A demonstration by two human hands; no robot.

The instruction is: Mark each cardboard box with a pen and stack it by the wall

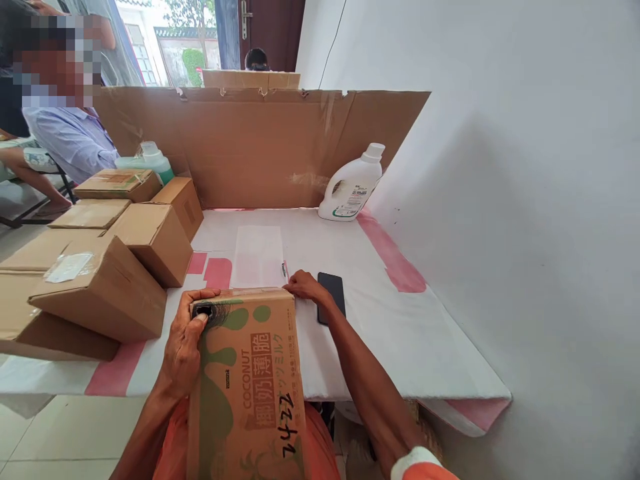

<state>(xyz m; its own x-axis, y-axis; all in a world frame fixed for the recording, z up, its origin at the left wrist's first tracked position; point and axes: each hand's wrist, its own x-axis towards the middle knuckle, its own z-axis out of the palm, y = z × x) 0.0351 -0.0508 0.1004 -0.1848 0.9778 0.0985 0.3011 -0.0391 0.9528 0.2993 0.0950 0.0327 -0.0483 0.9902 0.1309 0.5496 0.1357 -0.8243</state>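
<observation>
**Printed carton tipped against the near table edge**

A white wall runs along the right of a table point(425, 333) covered in white sheeting with pink stripes, and a large flattened cardboard sheet point(260, 147) stands upright as a screen along its far side. To the left, a stack of plain shipping boxes point(100, 267) crowds that end of the table, with another person in a pale shirt point(70, 140) seated beyond them.

The coconut wafer carton point(247, 380) leans at the near edge, its top on the table and its lower end toward the person's lap. It looks like stiff corrugated board, probably light for its size, with matte sides that should not slip; the top corners seem the natural holds. The left hand point(183, 347) wraps the top left corner, thumb at a dark cut-out handle. The right hand point(305, 285) rests with curled fingers on the far right corner.

A white detergent bottle point(353, 187) stands far right, a green-tinted one point(150, 160) behind the boxes. A black phone point(331, 297) lies just beside the right wrist, and could be nudged.
</observation>
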